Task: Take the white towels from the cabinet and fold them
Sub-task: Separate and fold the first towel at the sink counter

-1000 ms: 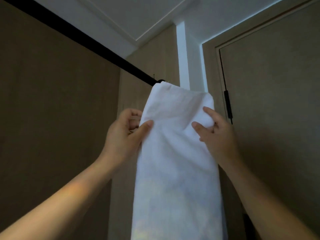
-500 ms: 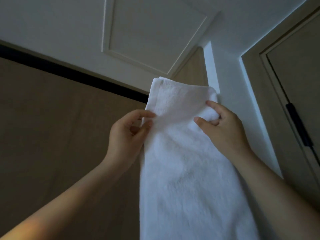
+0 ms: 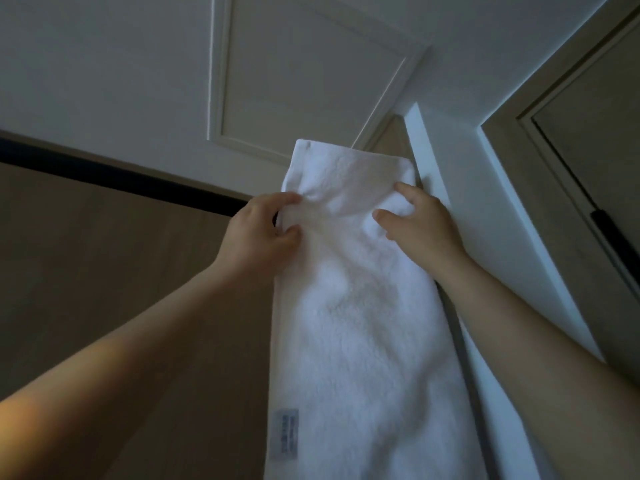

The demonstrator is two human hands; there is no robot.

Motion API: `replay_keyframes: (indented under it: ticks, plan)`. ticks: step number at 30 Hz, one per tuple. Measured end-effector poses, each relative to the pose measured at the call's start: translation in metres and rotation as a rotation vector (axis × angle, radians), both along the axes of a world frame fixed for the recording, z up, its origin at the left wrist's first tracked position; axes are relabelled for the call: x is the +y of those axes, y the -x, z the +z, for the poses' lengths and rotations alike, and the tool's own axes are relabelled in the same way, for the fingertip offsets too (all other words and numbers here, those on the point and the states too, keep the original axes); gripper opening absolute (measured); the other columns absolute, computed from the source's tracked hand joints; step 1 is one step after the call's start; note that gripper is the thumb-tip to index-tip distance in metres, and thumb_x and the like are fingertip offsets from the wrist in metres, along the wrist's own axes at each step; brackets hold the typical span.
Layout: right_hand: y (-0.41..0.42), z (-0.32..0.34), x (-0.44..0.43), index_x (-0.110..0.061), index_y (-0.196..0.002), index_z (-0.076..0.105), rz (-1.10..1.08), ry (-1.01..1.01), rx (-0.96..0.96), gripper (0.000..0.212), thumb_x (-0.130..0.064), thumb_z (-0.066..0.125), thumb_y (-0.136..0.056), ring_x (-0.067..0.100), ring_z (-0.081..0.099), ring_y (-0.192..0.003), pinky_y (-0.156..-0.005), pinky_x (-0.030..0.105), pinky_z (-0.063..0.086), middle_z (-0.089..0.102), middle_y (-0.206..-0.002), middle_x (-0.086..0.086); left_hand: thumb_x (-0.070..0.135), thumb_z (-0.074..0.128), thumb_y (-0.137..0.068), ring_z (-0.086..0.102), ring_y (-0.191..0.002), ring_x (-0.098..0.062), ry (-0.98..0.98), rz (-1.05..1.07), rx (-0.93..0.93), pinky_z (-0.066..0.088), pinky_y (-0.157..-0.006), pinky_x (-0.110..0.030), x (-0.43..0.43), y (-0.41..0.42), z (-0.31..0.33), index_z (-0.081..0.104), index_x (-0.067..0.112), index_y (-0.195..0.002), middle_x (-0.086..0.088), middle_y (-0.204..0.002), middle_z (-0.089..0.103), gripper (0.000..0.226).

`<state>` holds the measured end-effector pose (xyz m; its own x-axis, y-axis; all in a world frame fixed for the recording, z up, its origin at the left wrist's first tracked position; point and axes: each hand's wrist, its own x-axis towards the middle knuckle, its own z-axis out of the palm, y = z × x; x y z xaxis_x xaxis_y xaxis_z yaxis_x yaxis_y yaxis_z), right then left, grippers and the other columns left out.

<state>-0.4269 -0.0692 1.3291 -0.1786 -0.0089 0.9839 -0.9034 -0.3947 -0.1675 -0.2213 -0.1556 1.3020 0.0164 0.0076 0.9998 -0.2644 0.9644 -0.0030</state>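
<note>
A white towel hangs long and folded, held up high in front of me, with a small label near its lower left edge. My left hand pinches the towel's left edge near the top between thumb and fingers. On the towel's right side near the top my right hand grips it, thumb in front and fingers curled round the edge. The towel's top fold rises above both hands. Its lower end runs out of the frame.
A brown cabinet panel with a black top strip fills the left. The white panelled ceiling is overhead. A white wall strip and a brown door with a black hinge stand on the right.
The view has tilted further up toward the ceiling. Both hands keep their hold on the towel and the towel has lifted higher, with its label now in sight.
</note>
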Motion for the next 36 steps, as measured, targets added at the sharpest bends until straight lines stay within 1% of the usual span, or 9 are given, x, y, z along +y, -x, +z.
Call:
replay_keyframes:
  ticks: [7,12,14,17,20,23,27,33,36]
  plan:
    - [-0.004,0.013,-0.019,-0.021,-0.146,0.045,0.150,0.005,-0.058,0.063,-0.029,0.067,-0.087,0.019,0.058,-0.119,-0.100,0.025,0.043,0.056,-0.139,0.003,0.019,0.064,-0.085,0.060,-0.111,-0.023,0.025,0.126,-0.012,0.049,-0.098,-0.042,0.004,-0.006,0.023,0.057,0.024,-0.132,-0.003,-0.133,0.056,0.048]
    - [-0.010,0.021,-0.023,-0.011,-0.141,0.050,0.048,-0.080,0.011,0.057,-0.035,0.065,-0.091,0.021,0.054,-0.124,-0.094,0.019,0.037,0.065,-0.125,0.004,0.030,0.059,-0.088,0.054,-0.121,-0.028,0.009,0.453,-0.002,0.043,-0.096,-0.033,0.012,-0.005,0.040,0.057,0.021,-0.133,-0.007,-0.135,0.056,0.046]
    - [-0.014,0.018,-0.029,-0.003,-0.119,0.065,-0.003,-0.115,0.099,0.038,-0.032,0.059,-0.096,0.028,0.055,-0.122,-0.089,0.026,0.038,0.064,-0.123,0.013,0.034,0.053,-0.092,0.056,-0.116,-0.031,-0.034,0.535,-0.046,0.044,-0.088,-0.034,0.013,-0.005,0.044,0.063,0.017,-0.122,-0.008,-0.125,0.062,0.036]
    - [-0.019,0.012,-0.037,-0.005,-0.101,0.070,-0.091,-0.227,0.191,0.045,-0.040,0.041,-0.103,0.030,0.050,-0.127,-0.097,0.030,0.036,0.060,-0.131,0.012,0.041,0.043,-0.095,0.062,-0.082,-0.029,-0.012,0.576,-0.102,0.039,-0.059,-0.030,0.004,-0.008,0.042,0.058,0.012,-0.080,-0.004,-0.078,0.063,0.036]
    - [-0.017,0.011,-0.040,-0.014,-0.109,0.063,-0.254,-0.278,0.223,0.052,-0.049,0.026,-0.103,0.030,0.056,-0.113,-0.100,0.040,0.036,0.066,-0.117,0.007,0.048,0.041,-0.095,0.062,-0.071,-0.026,0.046,0.541,-0.091,0.048,-0.061,-0.032,-0.005,-0.014,0.034,0.057,0.014,-0.083,-0.003,-0.074,0.062,0.039]
    - [-0.017,0.011,-0.039,-0.015,-0.099,0.060,-0.297,-0.284,0.233,0.054,-0.055,0.023,-0.102,0.029,0.058,-0.104,-0.091,0.039,0.040,0.066,-0.106,0.005,0.051,0.045,-0.093,0.063,-0.087,-0.027,0.006,0.490,-0.071,0.053,-0.074,-0.038,0.000,-0.015,0.025,0.062,0.015,-0.104,-0.005,-0.100,0.062,0.041]
    - [-0.018,0.011,-0.041,-0.026,-0.080,0.047,-0.343,-0.249,0.265,0.046,-0.060,0.022,-0.099,0.028,0.058,-0.108,-0.094,0.041,0.040,0.066,-0.112,0.007,0.046,0.064,-0.087,0.057,-0.095,-0.018,-0.023,0.323,0.010,0.050,-0.082,-0.033,0.016,-0.015,-0.004,0.044,0.019,-0.136,-0.001,-0.135,0.039,0.060]
    - [-0.020,0.010,-0.041,-0.025,-0.087,0.047,-0.380,-0.243,0.261,0.044,-0.059,0.021,-0.100,0.029,0.056,-0.113,-0.097,0.041,0.039,0.065,-0.118,0.007,0.052,0.070,-0.079,0.062,-0.092,-0.010,-0.189,0.062,-0.007,0.058,-0.076,-0.033,0.006,-0.015,-0.047,0.042,0.020,-0.127,0.007,-0.115,0.054,0.064]
    - [-0.020,0.008,-0.041,-0.023,-0.096,0.053,-0.393,-0.248,0.259,0.048,-0.058,0.020,-0.100,0.029,0.055,-0.117,-0.101,0.043,0.037,0.063,-0.122,0.007,0.044,0.070,-0.083,0.066,-0.084,-0.005,-0.239,-0.016,-0.010,0.054,-0.064,-0.017,0.002,-0.012,-0.045,0.052,0.017,-0.123,0.005,-0.101,0.067,0.051]
